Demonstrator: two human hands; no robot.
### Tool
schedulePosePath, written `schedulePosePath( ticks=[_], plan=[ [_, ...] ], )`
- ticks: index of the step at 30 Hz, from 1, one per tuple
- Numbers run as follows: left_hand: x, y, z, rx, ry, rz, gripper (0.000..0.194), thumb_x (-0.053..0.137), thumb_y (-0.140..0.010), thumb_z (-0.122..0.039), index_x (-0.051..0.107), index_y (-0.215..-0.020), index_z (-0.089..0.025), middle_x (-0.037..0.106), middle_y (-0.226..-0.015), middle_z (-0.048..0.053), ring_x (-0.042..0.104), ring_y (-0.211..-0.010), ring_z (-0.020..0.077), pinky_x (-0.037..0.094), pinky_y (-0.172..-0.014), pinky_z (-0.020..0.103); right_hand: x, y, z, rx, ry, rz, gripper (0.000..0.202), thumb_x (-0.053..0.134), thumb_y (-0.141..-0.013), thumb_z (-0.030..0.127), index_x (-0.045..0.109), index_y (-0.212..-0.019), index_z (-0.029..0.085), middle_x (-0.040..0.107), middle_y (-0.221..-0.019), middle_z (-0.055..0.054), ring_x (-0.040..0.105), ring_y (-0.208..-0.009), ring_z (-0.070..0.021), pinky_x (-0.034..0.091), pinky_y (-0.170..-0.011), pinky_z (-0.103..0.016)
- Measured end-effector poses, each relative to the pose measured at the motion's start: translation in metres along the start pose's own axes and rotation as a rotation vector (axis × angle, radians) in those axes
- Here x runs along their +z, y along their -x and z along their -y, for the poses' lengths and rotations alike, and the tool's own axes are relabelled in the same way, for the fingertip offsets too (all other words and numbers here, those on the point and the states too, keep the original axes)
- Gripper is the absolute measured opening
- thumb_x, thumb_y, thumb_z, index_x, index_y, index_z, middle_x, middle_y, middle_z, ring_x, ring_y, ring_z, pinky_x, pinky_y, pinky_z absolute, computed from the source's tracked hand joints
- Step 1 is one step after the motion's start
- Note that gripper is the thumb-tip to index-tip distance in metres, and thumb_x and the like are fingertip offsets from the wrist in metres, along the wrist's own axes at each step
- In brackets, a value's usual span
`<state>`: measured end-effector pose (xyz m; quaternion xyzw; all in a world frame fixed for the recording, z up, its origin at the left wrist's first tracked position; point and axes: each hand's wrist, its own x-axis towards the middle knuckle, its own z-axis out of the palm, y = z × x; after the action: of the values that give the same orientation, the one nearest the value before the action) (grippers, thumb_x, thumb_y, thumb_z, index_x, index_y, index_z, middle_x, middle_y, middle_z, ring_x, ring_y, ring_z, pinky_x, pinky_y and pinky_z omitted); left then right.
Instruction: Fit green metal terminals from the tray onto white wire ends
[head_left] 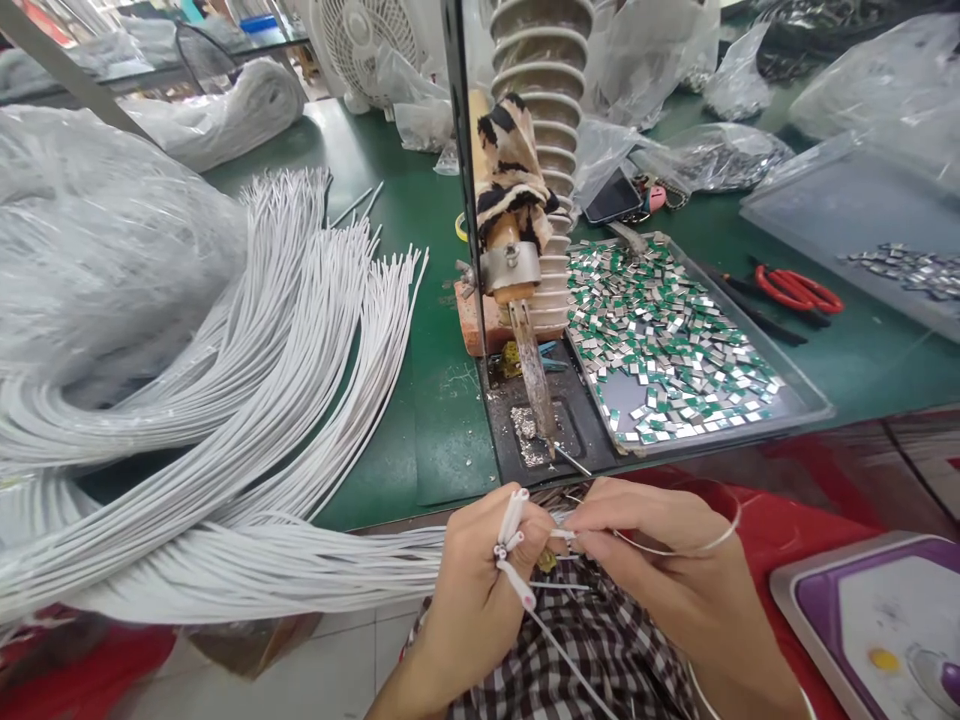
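Observation:
Low in the head view, my left hand (487, 590) is closed around several white cables (512, 515), whose cut ends stick out above and below the thumb. My right hand (660, 560) is close beside it on the right, thumb and forefinger pinched on the end of a thin white cable. A loop of thin wire (712, 540) curves past the right fingers. Just above the hands, the tip of a soldering iron (534, 375) points down over a black tray (502, 440) with solder bits. The fingertips are close together and partly hide what lies between them.
Long bundles of white cables (300, 400) cover the left of the green table (442, 440). A clear tray (814, 405) of small circuit boards stands right of the iron. Red-handled pliers (799, 290), plastic bags (727, 155), a ribbed hose (540, 60) and a purple-white device (885, 620) surround it.

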<state>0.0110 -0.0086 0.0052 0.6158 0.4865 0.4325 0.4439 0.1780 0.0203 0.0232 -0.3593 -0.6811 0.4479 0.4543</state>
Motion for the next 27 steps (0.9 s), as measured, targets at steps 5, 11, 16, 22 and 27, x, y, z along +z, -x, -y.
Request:
schedulePosePath(
  ticks=[5, 11, 16, 22, 27],
  plan=[
    [0.002, -0.001, 0.003, 0.009, -0.015, -0.123, 0.022, 0.056, -0.095, -0.023, 0.066, -0.076, -0.019, 0.062, -0.065, -0.002, 0.054, -0.06, 0.0121, 0.041, -0.063, 0.024, -0.003, 0.0, 0.004, 0.141, 0.186, 0.068, 0.021, 0.053, -0.09, 0.012, 0.057, -0.07, 0.02, 0.056, -0.061, 0.006, 0.049, -0.053, -0.0063, 0.039, -0.049, -0.016],
    [-0.001, -0.001, 0.01, 0.046, 0.032, -0.153, 0.021, 0.056, -0.094, -0.017, 0.072, -0.082, -0.023, 0.069, -0.078, -0.001, 0.062, -0.074, 0.013, 0.045, -0.07, 0.022, -0.047, -0.018, -0.023, 0.043, 0.805, -0.186, 0.015, 0.05, -0.094, 0.022, 0.064, -0.089, 0.019, 0.069, -0.084, -0.005, 0.061, -0.078, -0.0194, 0.046, -0.072, -0.031],
    [-0.001, -0.003, 0.014, 0.052, -0.02, -0.193, 0.012, 0.07, -0.085, -0.017, 0.076, -0.082, -0.027, 0.065, -0.092, 0.0, 0.062, -0.088, 0.0148, 0.046, -0.072, 0.021, -0.081, -0.044, -0.045, 0.07, 1.102, 0.044, 0.008, 0.066, -0.081, 0.017, 0.067, -0.074, 0.02, 0.065, -0.075, -0.006, 0.058, -0.081, -0.0258, 0.043, -0.07, -0.035],
    [0.004, -0.002, 0.02, 0.072, -0.022, -0.347, 0.014, 0.072, -0.082, -0.012, 0.071, -0.083, -0.025, 0.066, -0.096, -0.002, 0.061, -0.091, 0.0132, 0.046, -0.076, 0.021, -0.07, -0.053, -0.042, 0.002, 1.004, 0.049, 0.016, 0.064, -0.081, 0.012, 0.06, -0.068, 0.02, 0.064, -0.073, -0.003, 0.059, -0.075, -0.0209, 0.045, -0.067, -0.032],
    [0.008, -0.002, 0.026, 0.089, 0.1, -0.443, 0.014, 0.066, -0.085, -0.01, 0.069, -0.081, -0.023, 0.07, -0.094, 0.0, 0.065, -0.09, 0.0153, 0.049, -0.079, 0.025, -0.066, -0.049, -0.048, -0.035, 0.89, -0.311, 0.008, 0.057, -0.088, 0.017, 0.063, -0.084, 0.019, 0.067, -0.08, -0.005, 0.064, -0.079, -0.0215, 0.049, -0.072, -0.034]
  ],
)
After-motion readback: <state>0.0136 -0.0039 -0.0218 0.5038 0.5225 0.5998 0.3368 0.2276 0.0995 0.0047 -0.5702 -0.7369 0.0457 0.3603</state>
